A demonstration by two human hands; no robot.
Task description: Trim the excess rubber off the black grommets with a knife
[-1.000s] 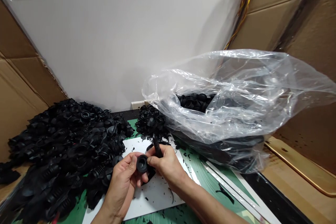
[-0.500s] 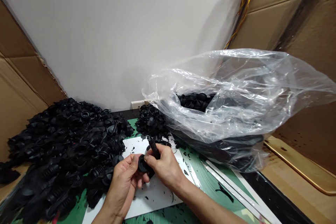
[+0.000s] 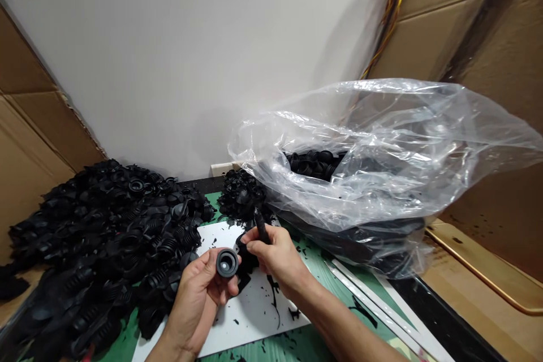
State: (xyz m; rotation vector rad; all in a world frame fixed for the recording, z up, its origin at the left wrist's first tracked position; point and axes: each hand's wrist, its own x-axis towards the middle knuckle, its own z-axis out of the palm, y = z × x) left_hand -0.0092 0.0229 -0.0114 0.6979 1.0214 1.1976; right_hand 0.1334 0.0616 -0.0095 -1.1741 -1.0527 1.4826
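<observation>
My left hand (image 3: 195, 285) is closed around a round black rubber bellows (image 3: 227, 263), its ringed open end facing me with a pale spot in the middle. Close by on the right, my right hand (image 3: 278, 257) grips a dark pen-like tool (image 3: 262, 228) that points up and away. Whether that tool has a blade cannot be made out. Black rubber scrap (image 3: 248, 263) lies under and beside the right fingertips; I cannot tell if they pinch it. Both hands are above a white board (image 3: 250, 317) strewn with black trimmings.
A large heap of black rubber parts (image 3: 114, 237) covers the left side. A smaller black pile (image 3: 241, 192) sits behind the board. To the right, a clear plastic bag (image 3: 382, 181) holds more bellows. White strips (image 3: 373, 305) lie on the green mat (image 3: 326, 277); cardboard (image 3: 487, 124) stands at the right.
My right hand has drawn back from the bellows, slightly up and right, with the tool. The bellows' open end shows in full, and black scraps now show below the right hand.
</observation>
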